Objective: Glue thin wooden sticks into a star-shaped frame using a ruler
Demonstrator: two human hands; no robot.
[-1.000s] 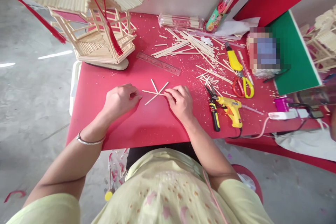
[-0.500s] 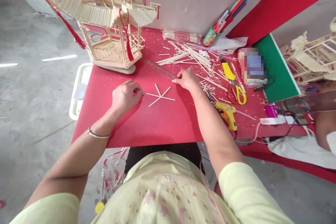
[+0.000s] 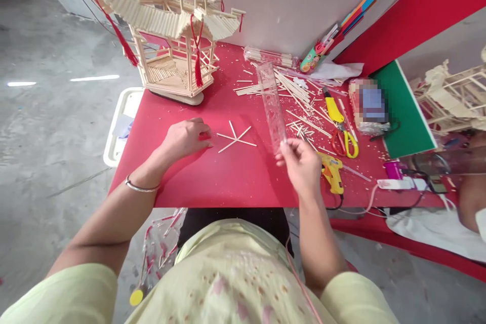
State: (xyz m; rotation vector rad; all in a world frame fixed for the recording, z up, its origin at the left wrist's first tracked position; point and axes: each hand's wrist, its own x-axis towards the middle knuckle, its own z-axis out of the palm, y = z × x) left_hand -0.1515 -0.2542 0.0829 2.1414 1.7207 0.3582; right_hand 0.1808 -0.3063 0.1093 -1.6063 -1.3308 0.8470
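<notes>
My right hand (image 3: 304, 164) pinches the near end of a clear plastic ruler (image 3: 270, 101) between thumb and fingers. The ruler is raised, its far part in front of the loose sticks. My left hand (image 3: 186, 137) hovers or rests at the left of the red table, fingers loosely curved and apart, with nothing seen in them. Between the hands, a small star-like figure of thin wooden sticks (image 3: 236, 139) lies flat on the table, touched by neither hand.
A wooden stick pavilion (image 3: 172, 73) with red tassels stands back left. Loose sticks (image 3: 292, 86), red-and-yellow-handled scissors (image 3: 350, 144), a yellow glue gun (image 3: 332, 171) and a pen holder (image 3: 310, 59) are to the right. A power strip (image 3: 397, 185) lies far right, near another person's arm.
My right hand has drawn the ruler toward me and to the right, lifting and turning it from lying flat. My left hand's fingers have loosened a little; the stick figure stays put.
</notes>
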